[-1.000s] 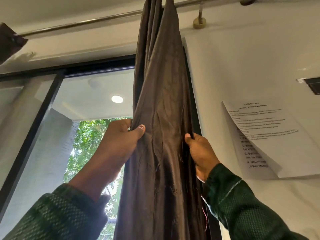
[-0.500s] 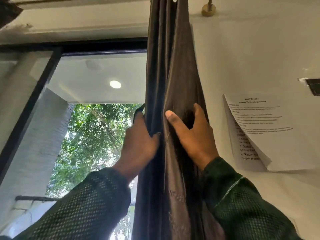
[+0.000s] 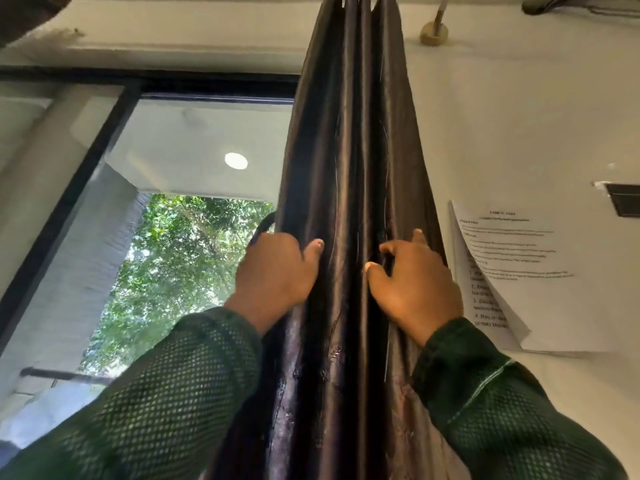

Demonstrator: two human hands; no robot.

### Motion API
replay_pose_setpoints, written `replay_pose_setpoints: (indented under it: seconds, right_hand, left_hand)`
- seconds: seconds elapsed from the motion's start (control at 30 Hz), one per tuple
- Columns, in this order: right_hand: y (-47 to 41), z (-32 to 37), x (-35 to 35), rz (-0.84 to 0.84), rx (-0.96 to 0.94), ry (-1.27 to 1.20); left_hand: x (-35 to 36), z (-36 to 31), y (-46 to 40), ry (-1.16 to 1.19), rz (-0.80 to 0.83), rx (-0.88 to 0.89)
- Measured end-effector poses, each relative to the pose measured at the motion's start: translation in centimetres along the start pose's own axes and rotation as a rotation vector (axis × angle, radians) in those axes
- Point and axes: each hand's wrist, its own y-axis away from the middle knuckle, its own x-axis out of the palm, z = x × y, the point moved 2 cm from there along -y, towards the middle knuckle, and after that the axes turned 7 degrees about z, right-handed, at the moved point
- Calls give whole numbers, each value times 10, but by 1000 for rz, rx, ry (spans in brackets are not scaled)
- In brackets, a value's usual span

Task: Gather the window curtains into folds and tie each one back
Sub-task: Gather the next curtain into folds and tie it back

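Observation:
A dark brown satin curtain (image 3: 349, 140) hangs in tight vertical folds at the window's right edge, running from the top of the frame to the bottom. My left hand (image 3: 277, 275) grips its left side, thumb pressed on the front of the cloth. My right hand (image 3: 412, 285) holds its right side, fingers curled into the folds. Both hands are at the same height, with the bundled cloth between them. A thin dark loop (image 3: 261, 225) sticks out just above my left hand; I cannot tell what it is.
The black-framed window (image 3: 114, 119) fills the left, with trees outside. On the white wall at the right hang printed paper sheets (image 3: 512, 271). A rod bracket (image 3: 433, 32) sits at the top near the curtain. A dark wall plate (image 3: 623, 199) is at the far right.
The curtain has gone from a loose spread drape to narrow tight folds. My right hand has shifted from the front of the cloth to its right side, and both hands now squeeze the bundle.

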Motion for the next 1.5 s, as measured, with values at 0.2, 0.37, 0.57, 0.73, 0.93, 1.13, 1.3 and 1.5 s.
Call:
replay_pose_setpoints:
  seconds: [0.2,0.37,0.57,0.73,0.93,1.13,1.3,1.5]
  right_hand:
    - [-3,-14,12,41,81,120]
    - [-3,-35,13,34,74,196]
    - [-1,-47,16,1,16,290]
    - [15,-9,27,-98,-415,-221]
    - [9,20,54,109,-126,-291]
    - [15,16,53,124,-32,-115]
    - [48,45,56,141,-243,-13]
    - [46,35,67,366,-275,-446]
  left_hand:
    - [42,-31,-7,-13,90,42]
    - [61,-33,-17,-12,89,4]
    - [56,-16,-16,102,-5,-63]
    - [15,4,-7,230,-245,29]
    - [-12,14,-1,96,-337,144]
    - [-24,13,16,156,-272,277]
    - [-10,0,3,294,-54,169]
    - [-18,23,-6,65,-264,76]
